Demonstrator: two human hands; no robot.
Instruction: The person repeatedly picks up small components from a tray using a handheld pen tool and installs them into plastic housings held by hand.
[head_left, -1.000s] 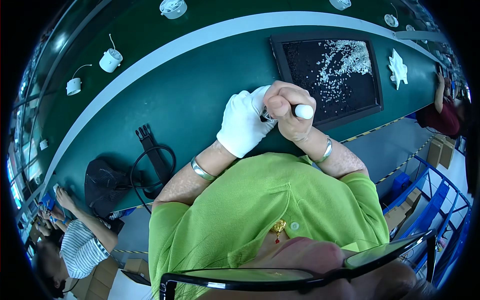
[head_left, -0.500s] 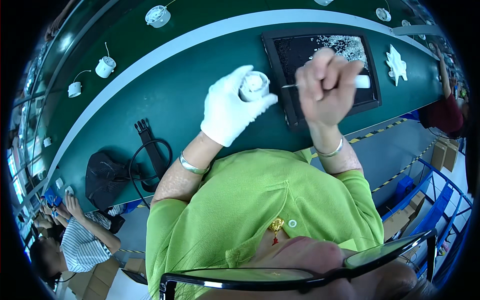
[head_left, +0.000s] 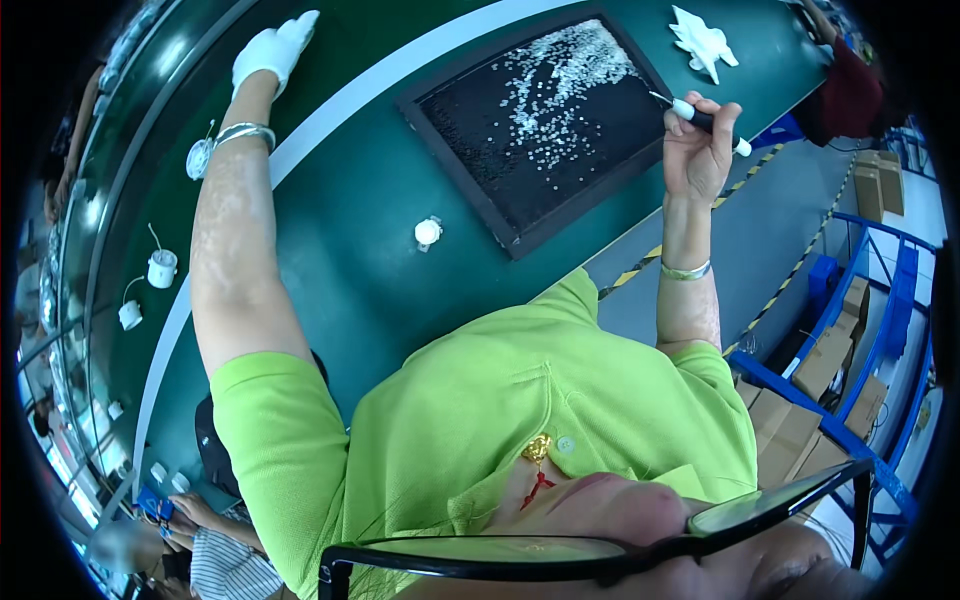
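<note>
My left hand [head_left: 272, 58], in a white glove, reaches out over the green belt at the far left. Its fingers are stretched out, and nothing shows in them. My bare right hand [head_left: 698, 150] is raised just off the right edge of the black tray [head_left: 505, 238]. It grips a pen-shaped tool [head_left: 700, 118] with a thin metal tip, a dark grip and a white end; the tip points at the tray's edge. Many tiny whitish, shiny pieces [head_left: 570, 80] lie scattered in the tray. A small round white part [head_left: 428, 232] rests on the green table left of the tray.
White cups with cords [head_left: 162, 268] stand on the belt, one partly behind my left wrist. A pale strip [head_left: 345, 105] divides belt from table. A crumpled white glove [head_left: 704, 43] lies beyond the tray. Other people work at both sides. Boxes [head_left: 800, 425] fill a blue rack at right.
My left hand has gone from the table, where it held a white cup, out to the belt at the far left. My right hand has moved off the tray with the tool. The view has shifted.
</note>
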